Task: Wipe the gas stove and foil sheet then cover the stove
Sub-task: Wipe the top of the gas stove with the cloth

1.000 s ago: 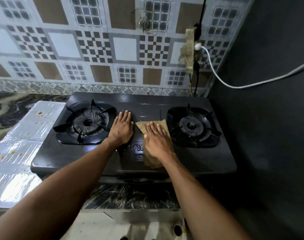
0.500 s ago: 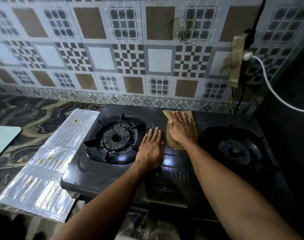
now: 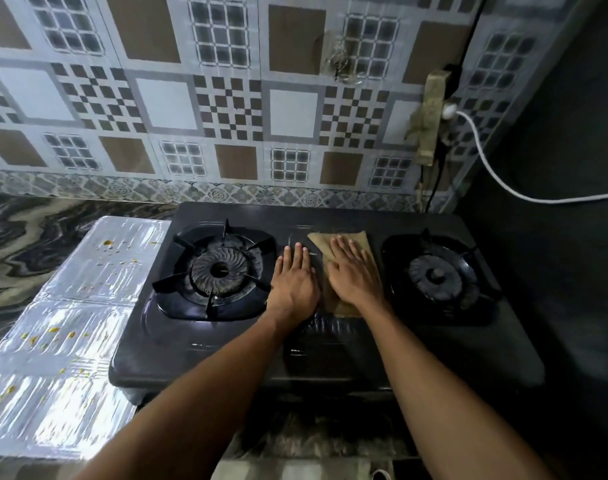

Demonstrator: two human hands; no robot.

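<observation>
Stove-wiping step — your right hand (image 3: 353, 275) presses flat on the cloth (image 3: 333, 242) between burners, left hand (image 3: 295, 282) flat, empty; next, the spattered foil sheet (image 3: 70, 306)

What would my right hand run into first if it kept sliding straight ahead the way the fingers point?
Probably nothing on the stove: past the cloth under your right hand, bare stovetop runs to the tiled wall.

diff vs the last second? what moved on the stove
The right hand slid the cloth along the strip between the burners: from the near part to the back edge, then partway toward the front again. It stayed flat on the cloth, nothing let go. The left hand stayed flat on the stove; the foil is still spotted.
</observation>
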